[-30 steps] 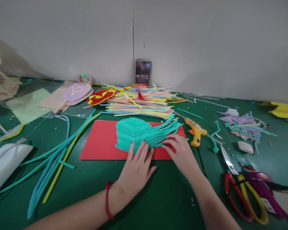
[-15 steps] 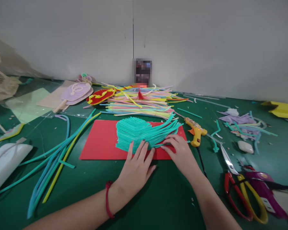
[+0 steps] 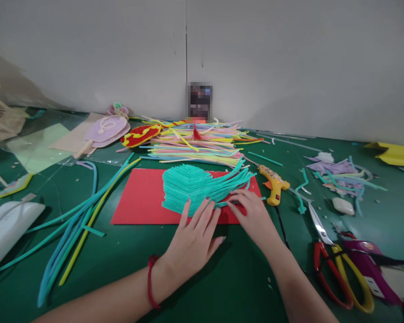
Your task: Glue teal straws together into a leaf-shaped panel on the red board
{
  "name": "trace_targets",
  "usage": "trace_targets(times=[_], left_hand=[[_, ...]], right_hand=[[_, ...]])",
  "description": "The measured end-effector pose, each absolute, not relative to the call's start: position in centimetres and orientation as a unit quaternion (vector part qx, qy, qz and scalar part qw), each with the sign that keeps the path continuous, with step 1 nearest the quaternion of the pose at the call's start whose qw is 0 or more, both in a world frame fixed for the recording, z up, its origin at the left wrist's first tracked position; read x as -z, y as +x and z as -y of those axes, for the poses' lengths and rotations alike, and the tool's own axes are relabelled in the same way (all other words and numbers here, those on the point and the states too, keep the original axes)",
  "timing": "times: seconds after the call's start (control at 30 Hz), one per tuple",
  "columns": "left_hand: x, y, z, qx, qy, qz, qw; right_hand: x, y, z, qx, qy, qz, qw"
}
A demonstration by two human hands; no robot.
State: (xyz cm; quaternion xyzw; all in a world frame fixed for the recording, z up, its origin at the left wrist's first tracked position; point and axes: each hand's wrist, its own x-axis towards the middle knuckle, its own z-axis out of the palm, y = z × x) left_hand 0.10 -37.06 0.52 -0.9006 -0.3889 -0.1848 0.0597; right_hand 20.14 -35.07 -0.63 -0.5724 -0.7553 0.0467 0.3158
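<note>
A leaf shape of teal strips (image 3: 191,186) lies on a red sheet (image 3: 141,199) in the middle of the green table. My left hand (image 3: 193,240) rests flat with its fingers spread, the fingertips pressing the near edge of the teal shape. My right hand (image 3: 252,215) sits beside it at the sheet's right end, its fingers curled onto the loose teal strip ends and pressing them down. A red cord circles my left wrist.
A yellow glue gun (image 3: 273,184) lies right of the sheet. Scissors (image 3: 336,264) with red and yellow handles lie near right. Several coloured strips (image 3: 202,143) are piled behind the sheet, long teal and yellow strips (image 3: 77,224) to the left, purple scraps (image 3: 340,172) far right.
My left hand has slid slightly toward me and to the right, fingers still flat on the teal shape. My right hand has barely shifted.
</note>
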Motion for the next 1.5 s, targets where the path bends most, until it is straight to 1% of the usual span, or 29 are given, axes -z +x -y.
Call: trace_targets(times=[0.2,0.6,0.93,1.5], left_hand=[[0.08,-0.04,36.83,0.14,-0.914,0.376,0.059],[-0.14,-0.05,36.85,0.107,-0.911,0.396,0.037],[-0.24,0.03,36.73,0.12,-0.906,0.403,0.039],[-0.45,-0.03,36.68,0.162,-0.908,0.387,0.021]], right_hand=[[0.69,20.23,35.01,-0.036,-0.571,0.754,0.321],[0.8,20.28,34.98,-0.05,-0.572,0.754,0.318],[0.74,20.34,34.97,-0.054,-0.579,0.751,0.314],[0.09,20.28,35.04,-0.045,-0.548,0.791,0.267]])
